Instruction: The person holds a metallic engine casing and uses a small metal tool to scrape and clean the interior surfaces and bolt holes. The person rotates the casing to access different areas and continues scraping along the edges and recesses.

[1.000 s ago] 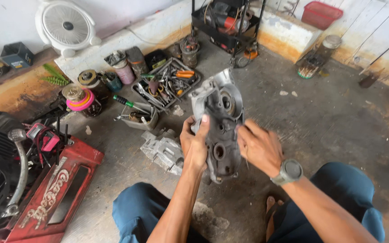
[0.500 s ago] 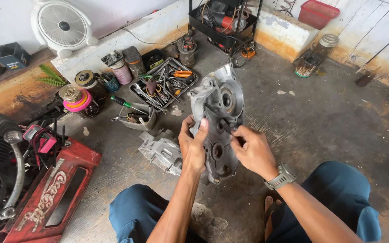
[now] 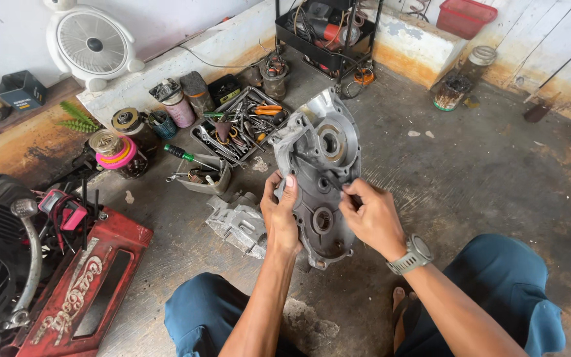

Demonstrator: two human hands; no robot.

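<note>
Two hands, left hand (image 3: 281, 215) and right hand (image 3: 371, 218), grip the engine cover (image 3: 322, 172) (tool tray (image 3: 232, 129) behind).

Grey metal engine casing (image 3: 322, 178) held upright, inner side facing up.

Engine cover (image 3: 322, 175) is looking like cast metal, dull grey, matt, grimy in the recesses. Second casting (image 3: 238, 223) on the floor (image 3: 484, 172) is showing the same finish. Floor is reading as rough, stained concrete. Fan (image 3: 94, 45) is looking like smooth white plastic. Tool tray (image 3: 201, 135) is showing dark metal.
</note>
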